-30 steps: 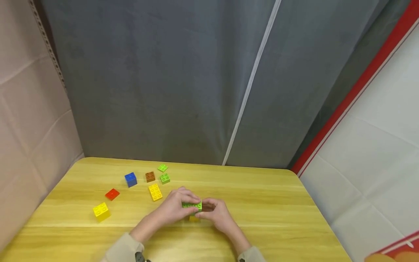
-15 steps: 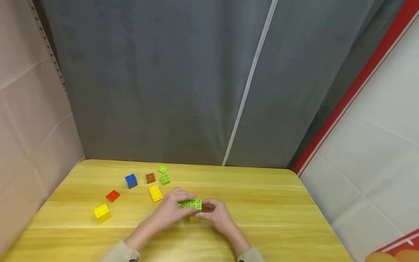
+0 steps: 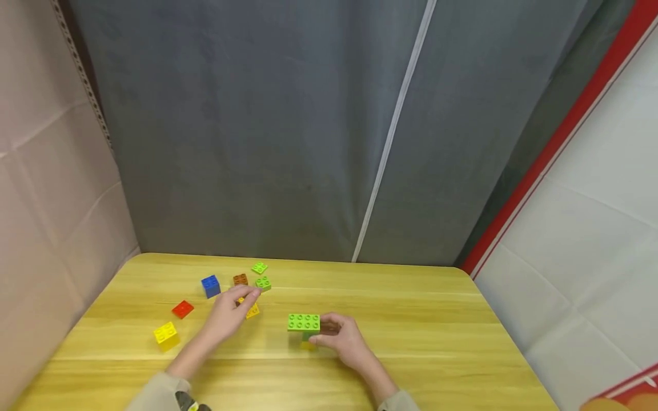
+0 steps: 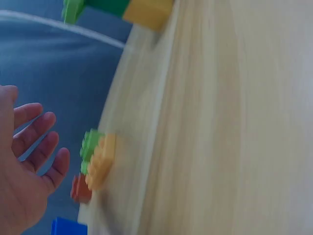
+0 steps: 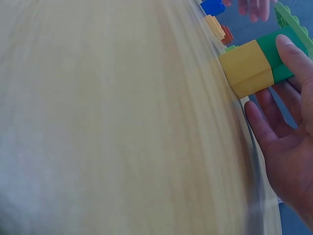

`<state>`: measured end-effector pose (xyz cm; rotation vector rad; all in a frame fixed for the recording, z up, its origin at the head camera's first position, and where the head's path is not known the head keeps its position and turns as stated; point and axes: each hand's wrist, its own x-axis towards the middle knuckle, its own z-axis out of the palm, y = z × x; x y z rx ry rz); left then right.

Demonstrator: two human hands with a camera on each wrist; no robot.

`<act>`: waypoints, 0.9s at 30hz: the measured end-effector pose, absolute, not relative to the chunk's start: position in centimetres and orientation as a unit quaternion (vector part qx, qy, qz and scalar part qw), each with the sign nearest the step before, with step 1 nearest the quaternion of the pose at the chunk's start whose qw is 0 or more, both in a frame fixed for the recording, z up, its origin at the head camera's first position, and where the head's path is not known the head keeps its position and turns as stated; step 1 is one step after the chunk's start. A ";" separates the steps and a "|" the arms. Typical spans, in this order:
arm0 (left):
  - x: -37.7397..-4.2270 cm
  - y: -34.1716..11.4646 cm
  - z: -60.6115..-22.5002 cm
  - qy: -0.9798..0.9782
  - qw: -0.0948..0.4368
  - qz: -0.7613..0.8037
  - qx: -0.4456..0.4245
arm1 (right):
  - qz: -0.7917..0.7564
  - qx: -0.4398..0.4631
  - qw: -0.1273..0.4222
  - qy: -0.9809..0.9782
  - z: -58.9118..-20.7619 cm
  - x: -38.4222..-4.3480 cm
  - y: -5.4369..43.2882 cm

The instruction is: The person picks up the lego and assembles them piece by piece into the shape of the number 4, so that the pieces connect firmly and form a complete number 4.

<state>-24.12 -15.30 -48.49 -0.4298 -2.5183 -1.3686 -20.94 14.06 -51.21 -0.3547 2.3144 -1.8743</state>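
Note:
A small stack of toy building bricks stands on the table, made of a yellow brick at the bottom, a dark green brick above it and a light green eight-stud brick on top, jutting out leftward. My right hand holds the stack from the right, thumb on the near side of the dark green brick, fingers behind. Over a yellow eight-stud brick hovers my left hand, holding nothing; its fingers look loosely bent in the left wrist view and partly cover that brick in the head view.
Loose on the left half of the wooden table lie a blue brick, a red flat piece, a tall yellow brick, a brown brick and two light green pieces, one brick and one flower-like plate. A grey curtain hangs behind.
My left hand has let go of the light green brick atop the stack and moved left, over the loose yellow brick. The right hand stays at the stack.

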 end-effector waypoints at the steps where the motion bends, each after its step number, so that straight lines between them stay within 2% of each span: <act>1: -24.3 -15.6 -48.6 -0.865 0.120 -0.467 -0.142 | -0.622 -0.118 0.071 0.771 -51.2 -21.0 14.1; 13: -26.5 -16.3 -50.8 -0.880 0.075 -0.455 -0.113 | -0.606 -0.134 0.085 0.780 -50.6 -20.9 14.6; 18: -27.4 -16.1 -50.8 -0.888 0.089 -0.433 -0.129 | -0.600 -0.141 0.087 0.783 -50.6 -21.2 14.6; 27: -28.3 -16.0 -50.7 -0.892 0.054 -0.405 -0.192 | -0.602 -0.146 0.091 0.780 -50.4 -21.2 14.6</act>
